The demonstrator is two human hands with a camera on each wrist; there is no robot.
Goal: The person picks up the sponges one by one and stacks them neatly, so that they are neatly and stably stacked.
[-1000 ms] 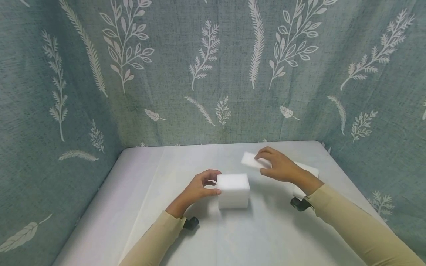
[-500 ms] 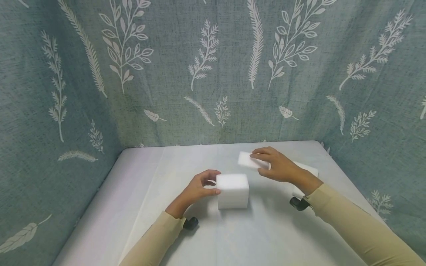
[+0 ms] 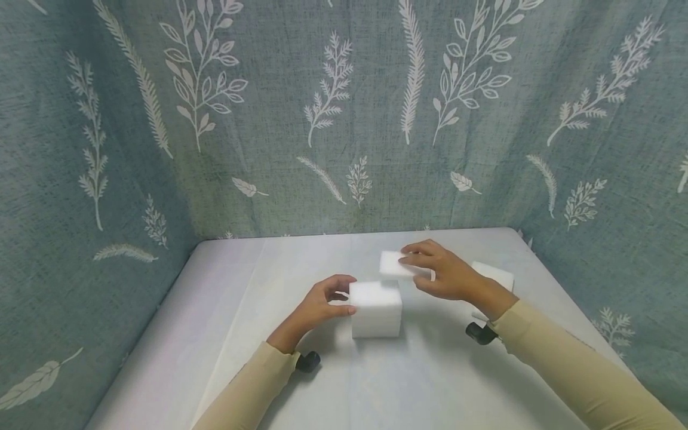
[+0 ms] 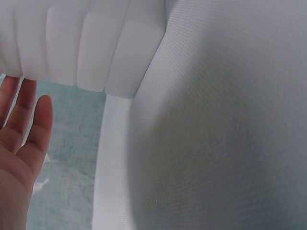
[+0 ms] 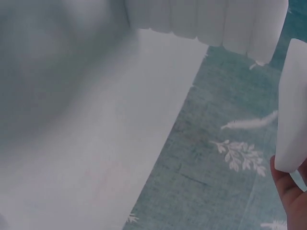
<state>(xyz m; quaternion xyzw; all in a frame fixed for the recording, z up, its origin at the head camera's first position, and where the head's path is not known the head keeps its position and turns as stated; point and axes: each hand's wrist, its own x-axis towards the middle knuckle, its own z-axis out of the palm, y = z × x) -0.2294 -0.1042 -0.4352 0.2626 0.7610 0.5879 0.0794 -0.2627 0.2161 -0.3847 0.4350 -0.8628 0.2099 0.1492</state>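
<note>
The white foam slab (image 3: 390,264) had come a little leftward over the last second, turning squarer to the head view, so that it hung just behind the right rear corner of the stack (image 3: 376,322), above its top level and apart from it. That brought it closer to lying on the stack, by my judgement, though contact had not been made. The right hand (image 3: 445,273) pinched it between thumb and fingertips, the gap between them only as wide as the slab. The left hand (image 3: 322,298) had hardly shifted: loosely spread, it touched the stack's left side with thumb and fingertips, steadying it rather than gripping, it seemed.

The stack was made of flat oblong layers with softly rounded edges, matt and smooth, light foam or sponge by the look of them. Similar white pieces (image 3: 493,275) lay farther right, partly hidden by the right wrist. Beneath was a table (image 3: 419,388) with a finely woven pale cover; behind hung a teal curtain (image 3: 269,89), coarse-weave, printed with white leaf sprays.
</note>
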